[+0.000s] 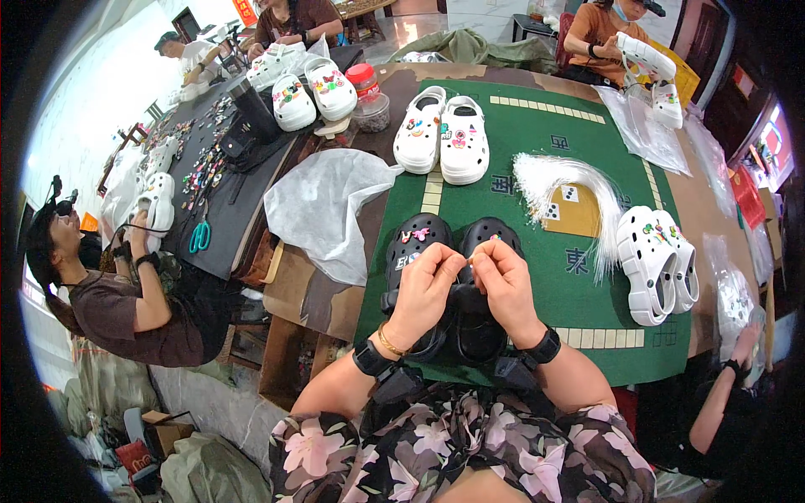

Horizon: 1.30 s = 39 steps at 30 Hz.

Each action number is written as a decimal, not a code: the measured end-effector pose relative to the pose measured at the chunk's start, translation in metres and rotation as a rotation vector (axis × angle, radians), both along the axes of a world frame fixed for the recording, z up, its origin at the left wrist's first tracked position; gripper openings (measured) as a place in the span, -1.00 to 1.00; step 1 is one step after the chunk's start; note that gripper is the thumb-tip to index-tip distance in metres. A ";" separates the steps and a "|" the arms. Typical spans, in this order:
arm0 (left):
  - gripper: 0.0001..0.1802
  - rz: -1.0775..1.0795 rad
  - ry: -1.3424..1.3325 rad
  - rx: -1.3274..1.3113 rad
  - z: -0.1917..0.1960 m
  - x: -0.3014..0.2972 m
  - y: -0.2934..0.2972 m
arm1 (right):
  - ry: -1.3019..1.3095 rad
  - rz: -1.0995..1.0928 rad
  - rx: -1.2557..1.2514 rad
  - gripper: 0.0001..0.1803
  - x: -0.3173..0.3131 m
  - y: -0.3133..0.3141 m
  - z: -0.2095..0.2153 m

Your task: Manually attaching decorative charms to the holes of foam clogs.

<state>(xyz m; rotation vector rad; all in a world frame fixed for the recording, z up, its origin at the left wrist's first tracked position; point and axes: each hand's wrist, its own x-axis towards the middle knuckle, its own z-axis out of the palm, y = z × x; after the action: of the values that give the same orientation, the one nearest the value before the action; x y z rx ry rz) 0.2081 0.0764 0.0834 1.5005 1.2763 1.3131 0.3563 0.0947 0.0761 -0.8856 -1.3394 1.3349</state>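
Note:
My left hand (429, 289) and my right hand (506, 289) meet fingertip to fingertip, each closed in a pinch. Whatever they hold is too small to make out. Beneath them a pair of black clogs stands on a green mat (495, 189). The left black clog (401, 261) carries colourful charms near its toe; the right black clog (501, 228) is partly covered by my right hand. Beyond lies a pair of white clogs (464, 151) with charms. A bundle of thin white strands (537, 172) curves across the mat to the right.
Another pair of white clogs (646, 272) rests at the mat's right edge. A white bag (323, 205) lies to the left. A red-lidded jar (363, 81) stands beyond it. Teal scissors (199, 237) lie on a dark side table (220, 172) among loose charms. Co-workers sit around, some handling white clogs.

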 end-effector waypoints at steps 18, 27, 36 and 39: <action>-0.80 0.033 0.031 0.008 -0.001 0.001 0.002 | 0.001 0.009 -0.013 -0.88 0.000 0.000 0.001; -0.79 0.015 0.032 0.049 -0.002 0.000 0.001 | -0.015 -0.002 -0.004 -0.87 0.000 0.000 -0.001; -0.80 0.030 0.035 0.031 -0.002 0.000 0.002 | 0.005 0.007 0.007 -0.88 -0.001 0.001 -0.002; -0.81 0.044 0.059 0.027 0.001 0.000 0.001 | -0.044 -0.009 0.021 -0.88 -0.002 0.002 -0.004</action>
<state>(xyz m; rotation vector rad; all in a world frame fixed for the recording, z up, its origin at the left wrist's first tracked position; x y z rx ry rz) 0.2083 0.0769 0.0840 1.5482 1.3405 1.3284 0.3547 0.0962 0.0716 -0.9108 -1.3792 1.2990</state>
